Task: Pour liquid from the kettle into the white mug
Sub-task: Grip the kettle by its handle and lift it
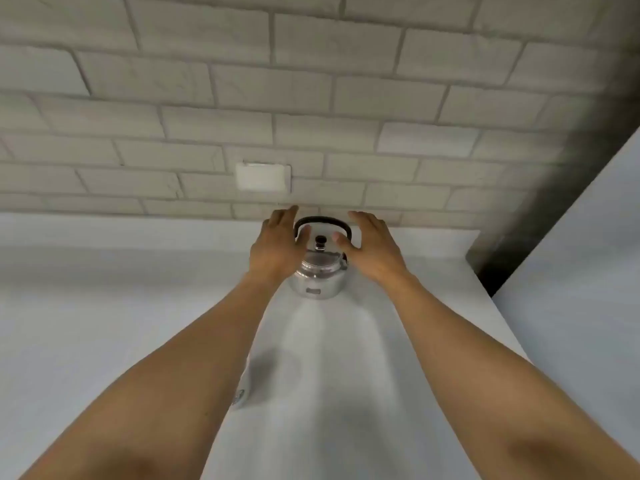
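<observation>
A small shiny steel kettle point(318, 277) with a black arched handle and a black lid knob stands on the white counter point(104, 306), close to the back wall. My left hand point(277, 245) is at its left side and my right hand point(372, 249) at its right, both with fingers spread and thumbs near the handle and lid. Neither hand is closed around the kettle. The white mug point(247, 388) stands nearer to me, mostly hidden behind my left forearm; only a blurred edge with a small mark shows.
A pale brick wall point(311, 98) rises right behind the kettle, with a white wall plate point(263, 176) above it. A dark column point(561, 161) and a white panel point(588, 271) bound the counter on the right.
</observation>
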`<action>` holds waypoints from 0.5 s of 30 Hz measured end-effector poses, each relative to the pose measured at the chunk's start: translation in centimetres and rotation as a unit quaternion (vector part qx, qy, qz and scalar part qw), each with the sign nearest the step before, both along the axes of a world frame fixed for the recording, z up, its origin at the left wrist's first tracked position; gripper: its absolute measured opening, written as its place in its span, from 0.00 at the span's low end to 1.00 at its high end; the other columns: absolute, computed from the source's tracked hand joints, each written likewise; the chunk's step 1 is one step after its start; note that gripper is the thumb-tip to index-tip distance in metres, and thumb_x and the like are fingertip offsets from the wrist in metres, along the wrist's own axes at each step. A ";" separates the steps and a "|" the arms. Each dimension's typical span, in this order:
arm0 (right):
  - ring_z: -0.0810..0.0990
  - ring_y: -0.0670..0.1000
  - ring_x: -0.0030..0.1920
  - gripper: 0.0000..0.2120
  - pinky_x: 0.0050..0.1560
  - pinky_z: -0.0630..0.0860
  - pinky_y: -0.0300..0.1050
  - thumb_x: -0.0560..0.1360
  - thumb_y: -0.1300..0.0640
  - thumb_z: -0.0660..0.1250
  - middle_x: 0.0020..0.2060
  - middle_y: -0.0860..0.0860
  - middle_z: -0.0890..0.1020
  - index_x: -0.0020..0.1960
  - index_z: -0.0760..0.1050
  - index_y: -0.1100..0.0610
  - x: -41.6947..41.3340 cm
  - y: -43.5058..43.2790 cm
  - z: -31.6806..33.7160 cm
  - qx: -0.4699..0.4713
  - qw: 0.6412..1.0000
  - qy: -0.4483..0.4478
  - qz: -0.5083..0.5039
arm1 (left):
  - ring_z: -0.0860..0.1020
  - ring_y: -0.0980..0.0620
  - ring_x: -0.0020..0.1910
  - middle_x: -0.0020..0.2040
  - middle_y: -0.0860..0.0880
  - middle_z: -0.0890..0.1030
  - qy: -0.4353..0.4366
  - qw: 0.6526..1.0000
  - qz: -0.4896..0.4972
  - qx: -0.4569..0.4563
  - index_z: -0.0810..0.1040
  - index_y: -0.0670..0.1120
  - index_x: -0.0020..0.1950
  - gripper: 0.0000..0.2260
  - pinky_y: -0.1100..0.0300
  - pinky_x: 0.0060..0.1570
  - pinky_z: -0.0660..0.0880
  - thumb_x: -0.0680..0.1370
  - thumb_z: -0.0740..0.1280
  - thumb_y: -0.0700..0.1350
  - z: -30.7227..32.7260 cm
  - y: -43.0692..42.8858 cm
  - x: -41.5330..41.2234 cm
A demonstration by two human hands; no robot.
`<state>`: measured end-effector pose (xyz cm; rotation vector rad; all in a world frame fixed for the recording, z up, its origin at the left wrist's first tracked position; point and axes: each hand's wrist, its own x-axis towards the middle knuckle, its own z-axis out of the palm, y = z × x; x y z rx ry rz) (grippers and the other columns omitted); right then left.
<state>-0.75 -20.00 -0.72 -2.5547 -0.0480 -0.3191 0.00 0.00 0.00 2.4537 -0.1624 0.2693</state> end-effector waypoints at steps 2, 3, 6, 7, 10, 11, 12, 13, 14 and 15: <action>0.62 0.49 0.77 0.34 0.69 0.68 0.51 0.78 0.34 0.62 0.76 0.44 0.66 0.79 0.62 0.49 1.9 -0.1 -0.3 -0.002 1.000 0.019 0.020 | 0.67 0.43 0.78 0.80 0.47 0.67 0.012 1.000 0.000 0.008 0.63 0.49 0.83 0.24 0.41 0.67 0.73 0.87 0.58 0.54 -0.4 -0.6 1.4; 0.62 0.49 0.76 0.34 0.69 0.68 0.51 0.78 0.36 0.62 0.76 0.44 0.67 0.79 0.62 0.49 2.9 -0.2 -0.8 -0.006 0.999 0.025 0.030 | 0.68 0.42 0.77 0.80 0.46 0.67 0.016 1.000 -0.001 0.012 0.63 0.47 0.83 0.24 0.41 0.68 0.73 0.87 0.58 0.51 -0.8 -0.8 2.2; 0.65 0.52 0.75 0.32 0.71 0.68 0.52 0.79 0.39 0.64 0.75 0.47 0.70 0.78 0.64 0.51 5.2 -0.1 -1.8 0.003 0.998 0.035 0.059 | 0.68 0.41 0.78 0.81 0.44 0.66 0.027 1.000 0.003 0.013 0.63 0.44 0.83 0.24 0.43 0.72 0.72 0.86 0.60 0.42 -1.5 -1.2 4.3; 0.66 0.53 0.75 0.31 0.71 0.68 0.53 0.80 0.40 0.64 0.75 0.48 0.70 0.78 0.64 0.52 5.9 0.0 -2.2 0.003 0.997 0.038 0.069 | 0.68 0.41 0.78 0.81 0.44 0.66 0.027 1.000 0.002 0.014 0.63 0.44 0.83 0.24 0.45 0.72 0.71 0.86 0.61 0.40 -1.8 -1.2 5.0; 0.72 0.54 0.70 0.28 0.69 0.71 0.54 0.81 0.44 0.65 0.71 0.51 0.75 0.77 0.67 0.53 7.7 0.4 -2.7 0.008 0.993 0.056 0.101 | 0.72 0.40 0.75 0.78 0.42 0.70 0.056 0.998 -0.025 0.023 0.65 0.44 0.82 0.25 0.49 0.70 0.72 0.85 0.63 0.39 -2.4 -1.4 6.4; 0.76 0.54 0.66 0.25 0.66 0.73 0.53 0.81 0.46 0.65 0.68 0.51 0.78 0.75 0.70 0.53 8.1 0.7 -2.8 0.017 0.992 0.056 0.115 | 0.75 0.39 0.71 0.73 0.40 0.75 0.062 0.997 -0.031 0.031 0.68 0.44 0.80 0.22 0.49 0.67 0.74 0.85 0.63 0.39 -2.7 -1.5 6.8; 0.79 0.54 0.61 0.21 0.63 0.75 0.52 0.81 0.48 0.66 0.63 0.51 0.81 0.72 0.73 0.53 8.4 0.9 -3.0 0.030 0.990 0.052 0.127 | 0.78 0.38 0.66 0.67 0.40 0.80 0.057 0.997 -0.032 0.039 0.73 0.44 0.76 0.18 0.48 0.63 0.76 0.85 0.62 0.40 -3.0 -1.5 7.1; 0.81 0.53 0.57 0.18 0.59 0.76 0.50 0.81 0.49 0.66 0.58 0.50 0.83 0.69 0.76 0.53 8.7 1.0 -3.1 0.040 0.989 0.044 0.133 | 0.80 0.38 0.60 0.60 0.40 0.82 0.047 0.997 -0.030 0.046 0.77 0.43 0.71 0.15 0.48 0.57 0.77 0.85 0.62 0.40 -3.1 -1.5 7.2; 0.82 0.52 0.54 0.15 0.56 0.77 0.47 0.81 0.51 0.67 0.55 0.49 0.84 0.66 0.78 0.53 8.8 1.0 -3.1 0.050 0.989 0.038 0.136 | 0.81 0.38 0.55 0.56 0.40 0.83 0.038 0.998 -0.029 0.048 0.79 0.42 0.68 0.13 0.48 0.54 0.77 0.85 0.62 0.40 -3.3 -1.4 7.3; 0.82 0.50 0.51 0.14 0.53 0.76 0.43 0.80 0.52 0.69 0.52 0.48 0.85 0.64 0.80 0.52 8.8 1.0 -3.0 0.068 0.987 0.039 0.138 | 0.81 0.38 0.53 0.54 0.40 0.83 0.036 0.998 -0.030 0.048 0.80 0.42 0.66 0.12 0.48 0.52 0.77 0.86 0.62 0.40 -3.3 -1.2 7.1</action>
